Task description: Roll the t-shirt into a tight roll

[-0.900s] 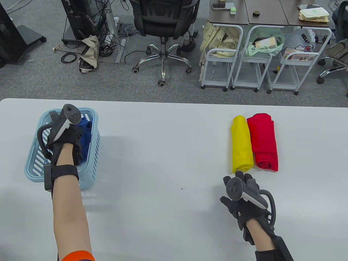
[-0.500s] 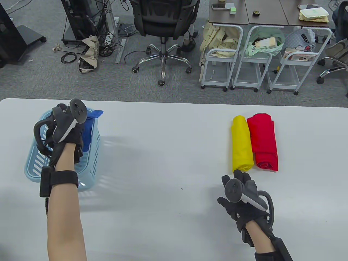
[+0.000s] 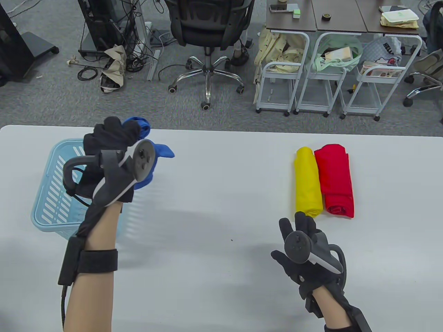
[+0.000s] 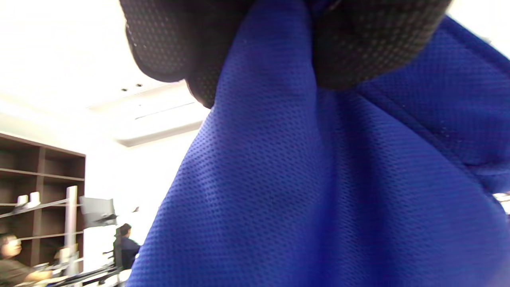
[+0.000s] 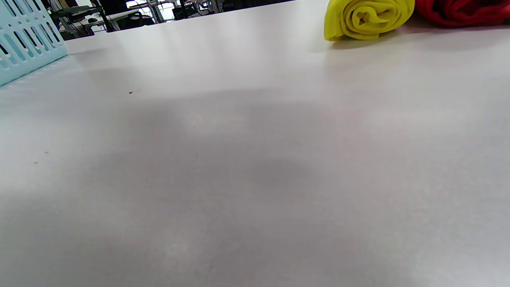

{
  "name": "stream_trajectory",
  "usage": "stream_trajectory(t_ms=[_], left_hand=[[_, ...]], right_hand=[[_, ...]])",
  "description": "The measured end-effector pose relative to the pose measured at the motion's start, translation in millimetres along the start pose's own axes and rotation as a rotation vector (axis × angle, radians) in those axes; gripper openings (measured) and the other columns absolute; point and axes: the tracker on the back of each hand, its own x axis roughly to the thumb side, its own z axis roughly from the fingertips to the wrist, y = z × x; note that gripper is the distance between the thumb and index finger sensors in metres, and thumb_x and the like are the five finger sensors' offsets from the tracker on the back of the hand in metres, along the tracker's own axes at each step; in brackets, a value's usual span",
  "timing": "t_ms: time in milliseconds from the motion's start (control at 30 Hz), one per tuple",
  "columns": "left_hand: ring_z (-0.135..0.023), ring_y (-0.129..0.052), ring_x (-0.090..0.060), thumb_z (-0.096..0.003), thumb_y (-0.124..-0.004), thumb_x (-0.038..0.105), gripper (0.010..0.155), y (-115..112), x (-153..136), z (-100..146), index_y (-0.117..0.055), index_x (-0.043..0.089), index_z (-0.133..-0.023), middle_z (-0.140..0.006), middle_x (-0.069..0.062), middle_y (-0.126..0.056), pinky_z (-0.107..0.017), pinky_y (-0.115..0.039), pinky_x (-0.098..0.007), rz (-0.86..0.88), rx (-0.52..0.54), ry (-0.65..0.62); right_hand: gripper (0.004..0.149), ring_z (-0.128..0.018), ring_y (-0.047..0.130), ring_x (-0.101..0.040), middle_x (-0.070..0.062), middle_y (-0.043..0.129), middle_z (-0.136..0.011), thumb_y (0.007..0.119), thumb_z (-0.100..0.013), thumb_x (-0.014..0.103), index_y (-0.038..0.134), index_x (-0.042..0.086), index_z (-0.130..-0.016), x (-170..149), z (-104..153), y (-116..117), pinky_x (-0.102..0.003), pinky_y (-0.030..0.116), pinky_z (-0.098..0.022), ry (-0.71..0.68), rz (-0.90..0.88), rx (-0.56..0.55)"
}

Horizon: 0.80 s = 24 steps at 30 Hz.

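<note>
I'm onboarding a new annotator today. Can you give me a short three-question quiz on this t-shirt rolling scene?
1. True or false: the left hand grips the blue t-shirt.
2. Which roll lies nearer the basket: A) yellow roll, B) red roll?
3. Fill in: the right hand holds ____.

Key: 1 true; 2 A; 3 nothing.

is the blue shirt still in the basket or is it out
Out. The left hand grips the bunched blue shirt and holds it above the right rim of the basket.
</note>
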Motion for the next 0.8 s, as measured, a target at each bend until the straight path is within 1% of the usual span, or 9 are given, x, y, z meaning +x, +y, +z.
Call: stream_trajectory(t_ms=[133,267,367,400,500,567,667,767,800], left_hand=[[-0.07,-0.097,-0.025,-0.0494,-0.082,0.044,0.033,12.9,28.6,18.0,-0.074,0.033,-0.08,-0.094,-0.006,-0.087,-0.059,-0.083,-0.044,0.161,0.009,-0.079],[-0.068,-0.101,-0.024,-0.0492,-0.082,0.044,0.034,3.9,48.4,33.2,-0.076,0.033,-0.08,-0.093,-0.005,-0.091,-0.057,-0.085,-0.043,0.38,-0.116,-0.15],[-0.071,-0.1,-0.024,-0.0515,-0.08,0.044,0.037,-32.7,61.4,40.2,-0.074,0.032,-0.086,-0.097,-0.006,-0.089,-0.059,-0.084,-0.045,0.526,-0.32,-0.195],[-0.075,-0.097,-0.028,-0.0531,-0.078,0.043,0.039,-55.9,69.0,44.6,-0.07,0.031,-0.09,-0.102,-0.007,-0.085,-0.062,-0.081,-0.047,0.525,-0.4,-0.231],[-0.096,-0.082,-0.034,-0.057,-0.069,0.04,0.056,-111.6,83.5,66.9,-0.057,0.032,-0.111,-0.119,-0.014,-0.061,-0.07,-0.071,-0.053,0.272,-0.459,-0.261],[-0.099,-0.08,-0.034,-0.0578,-0.063,0.046,0.059,-137.4,90.3,88.4,-0.051,0.034,-0.114,-0.121,-0.015,-0.057,-0.071,-0.07,-0.053,0.169,-0.478,-0.307],[-0.099,-0.081,-0.036,-0.057,-0.057,0.055,0.063,-173.9,101.2,121.4,-0.05,0.033,-0.116,-0.12,-0.014,-0.062,-0.071,-0.07,-0.055,0.316,-0.617,-0.356],[-0.107,-0.067,-0.044,-0.0545,-0.051,0.065,0.074,-209.9,115.0,152.6,-0.036,0.033,-0.119,-0.125,-0.018,-0.049,-0.073,-0.064,-0.059,0.484,-0.848,-0.387],[-0.108,-0.063,-0.045,-0.0541,-0.051,0.066,0.076,-219.8,120.3,162.6,-0.031,0.034,-0.12,-0.126,-0.018,-0.043,-0.074,-0.062,-0.06,0.527,-0.88,-0.402]], right_hand=[[0.085,-0.093,-0.023,-0.046,-0.015,-0.033,-0.094,0.051,-0.058,0.056,-0.015,0.026,-0.103,-4.2,-1.7,0.7,-0.065,0.004,-0.067,0.004,-0.017,0.009],[0.085,-0.093,-0.023,-0.046,-0.015,-0.033,-0.095,0.051,-0.058,0.056,-0.015,0.025,-0.103,-11.3,-2.4,-1.3,-0.065,0.004,-0.068,0.023,-0.039,0.004],[0.085,-0.093,-0.022,-0.046,-0.016,-0.032,-0.095,0.051,-0.058,0.056,-0.015,0.024,-0.103,-17.3,-2.1,-3.1,-0.065,0.005,-0.068,0.041,-0.053,-0.002],[0.085,-0.093,-0.022,-0.047,-0.016,-0.032,-0.095,0.051,-0.058,0.056,-0.014,0.024,-0.103,-19.3,-2.2,-3.2,-0.065,0.005,-0.068,0.049,-0.055,-0.003],[0.085,-0.094,-0.021,-0.047,-0.016,-0.031,-0.096,0.051,-0.058,0.056,-0.014,0.024,-0.104,-22.7,-3.5,-1.2,-0.065,0.005,-0.068,0.064,-0.059,0.006],[0.085,-0.094,-0.021,-0.047,-0.016,-0.03,-0.096,0.051,-0.058,0.055,-0.013,0.024,-0.104,-23.3,-5.0,0.7,-0.064,0.006,-0.068,0.066,-0.056,0.017],[0.084,-0.095,-0.019,-0.047,-0.016,-0.028,-0.098,0.052,-0.058,0.055,-0.01,0.023,-0.105,-22.5,-7.1,3.2,-0.064,0.007,-0.068,0.068,-0.046,0.029],[0.083,-0.096,-0.016,-0.048,-0.017,-0.025,-0.1,0.053,-0.058,0.055,-0.006,0.023,-0.107,-19.3,-9.6,7.9,-0.064,0.009,-0.069,0.063,-0.032,0.051],[0.083,-0.097,-0.014,-0.048,-0.017,-0.023,-0.102,0.054,-0.058,0.055,-0.003,0.023,-0.108,-17.6,-10.7,10.0,-0.064,0.01,-0.069,0.06,-0.025,0.06]])
